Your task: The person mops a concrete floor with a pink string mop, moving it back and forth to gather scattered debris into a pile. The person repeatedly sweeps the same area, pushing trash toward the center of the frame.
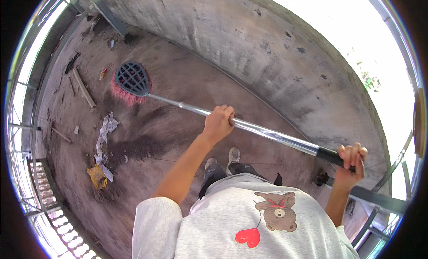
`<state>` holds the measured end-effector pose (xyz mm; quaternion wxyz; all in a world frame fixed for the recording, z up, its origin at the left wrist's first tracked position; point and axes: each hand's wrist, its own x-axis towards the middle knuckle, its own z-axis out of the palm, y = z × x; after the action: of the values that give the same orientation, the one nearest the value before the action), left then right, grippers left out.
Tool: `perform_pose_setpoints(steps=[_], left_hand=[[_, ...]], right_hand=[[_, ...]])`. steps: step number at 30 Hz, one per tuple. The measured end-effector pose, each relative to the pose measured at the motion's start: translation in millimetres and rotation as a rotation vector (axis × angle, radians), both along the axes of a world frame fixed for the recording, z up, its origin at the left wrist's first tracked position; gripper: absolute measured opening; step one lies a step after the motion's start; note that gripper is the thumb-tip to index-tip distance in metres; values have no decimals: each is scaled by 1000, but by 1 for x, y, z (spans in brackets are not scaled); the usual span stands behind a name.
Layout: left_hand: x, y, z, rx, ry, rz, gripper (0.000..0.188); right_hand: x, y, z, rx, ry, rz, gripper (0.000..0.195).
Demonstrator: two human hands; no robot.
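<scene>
A broom with a shiny metal handle [274, 135] runs slantwise across the view before me. My left hand [219, 122] is closed around the middle of the handle. Near the handle's black end grip [326, 154], at the right, my right hand [351, 163] is wrapped on it. The broom's blue-grey lattice head [132, 79], with pink bristles [125, 94] showing around its edge, rests on the dirty floor at the upper left. Below the head lie crumpled white paper or plastic [106, 128] and a yellow wrapper [97, 176].
A stained concrete wall [267, 55] runs along the upper right. On the floor lie a pale tube or stick [84, 89], a thin stick [61, 135] and small litter. Metal posts [110, 16] stand at the upper left, with another metal bar [378, 197] at the lower right.
</scene>
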<state>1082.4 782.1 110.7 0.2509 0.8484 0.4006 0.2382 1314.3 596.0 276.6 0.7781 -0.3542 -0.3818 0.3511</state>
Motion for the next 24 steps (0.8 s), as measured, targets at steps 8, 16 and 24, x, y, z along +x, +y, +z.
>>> perform_pose_setpoints(steps=[8,16,24], left_hand=[[33,-26,-69,-99,-167,-265,11],[-1,-123,-104,-396,-134,-358,20],[-124,-130,-113,-372,270,-261,16]], right_hand=[[-34,-107,43,-17,-177,-200,4],[-104,-152,50,-171,-202,-335,7],[-132,-144,-5,-195,73,-200,12]])
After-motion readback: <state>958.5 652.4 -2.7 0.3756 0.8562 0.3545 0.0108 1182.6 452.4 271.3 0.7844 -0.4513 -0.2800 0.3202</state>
